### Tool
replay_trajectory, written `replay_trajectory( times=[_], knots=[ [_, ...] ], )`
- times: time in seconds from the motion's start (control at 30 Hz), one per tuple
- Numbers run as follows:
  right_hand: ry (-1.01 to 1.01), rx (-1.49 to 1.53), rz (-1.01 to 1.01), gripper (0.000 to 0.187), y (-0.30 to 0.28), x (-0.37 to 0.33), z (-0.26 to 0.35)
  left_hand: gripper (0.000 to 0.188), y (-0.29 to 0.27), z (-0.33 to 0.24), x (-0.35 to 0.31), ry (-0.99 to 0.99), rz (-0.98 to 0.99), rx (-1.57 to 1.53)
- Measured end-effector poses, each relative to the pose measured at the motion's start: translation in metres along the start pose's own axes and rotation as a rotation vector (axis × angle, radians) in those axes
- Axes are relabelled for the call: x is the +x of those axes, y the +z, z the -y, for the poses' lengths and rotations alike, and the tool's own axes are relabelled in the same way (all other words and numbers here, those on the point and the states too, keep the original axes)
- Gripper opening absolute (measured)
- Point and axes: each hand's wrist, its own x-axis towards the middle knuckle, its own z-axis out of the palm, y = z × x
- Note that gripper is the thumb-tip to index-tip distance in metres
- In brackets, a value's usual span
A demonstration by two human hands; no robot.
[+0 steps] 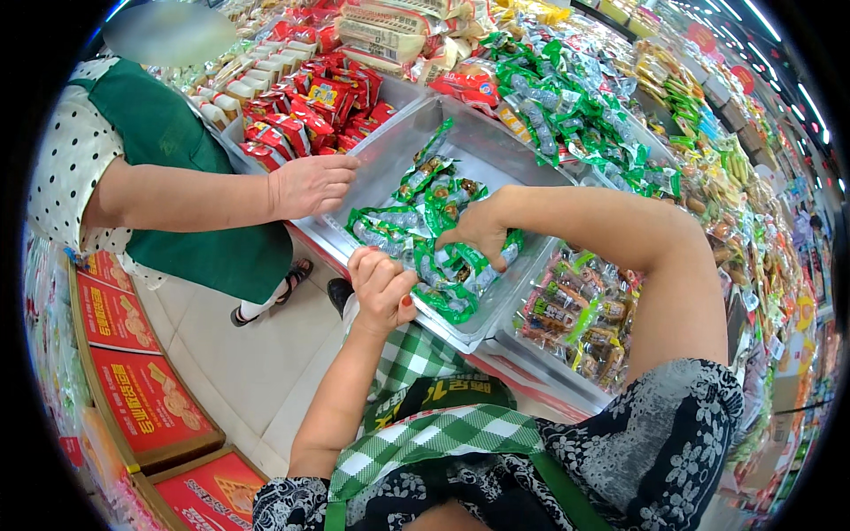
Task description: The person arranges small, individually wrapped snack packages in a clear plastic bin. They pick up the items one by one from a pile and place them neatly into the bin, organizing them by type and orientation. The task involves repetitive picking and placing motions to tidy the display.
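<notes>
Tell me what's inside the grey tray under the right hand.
Loose packets in green and clear wrap lie heaped inside the grey tray, with part of its floor showing. The right hand covers some packets; whatever lies beneath the heap is hidden.

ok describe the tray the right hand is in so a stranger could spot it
Start at the co-worker's green apron on the left. Right of it, past the red packets, is a grey tray with green packets inside. Unlike its neighbours, it shows a broad bare patch of bottom.
</notes>
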Motion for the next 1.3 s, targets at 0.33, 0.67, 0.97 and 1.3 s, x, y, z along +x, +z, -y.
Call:
replay_trajectory(
  times=[0.33,0.67,0.97,1.3],
  knots=[
    [0.021,-0.189,-0.088,0.094,-0.002,-0.015,0.013,0.031,0.002,0.000,-0.003,-0.006,-0.001,-0.001],
    [0.035,-0.075,-0.062,0.091,0.000,-0.009,0.009,0.023,-0.002,0.000,-0.001,0.037,0.022,0.018],
    [-0.030,-0.100,-0.021,0.106,0.025,0.002,-0.003,0.018,-0.004,-0.002,-0.009,0.047,0.041,-0.028],
    [-0.010,-0.200,-0.137,0.093,0.008,-0.027,0.020,0.022,-0.008,-0.009,-0.007,-0.004,0.066,-0.014]
  ],
)
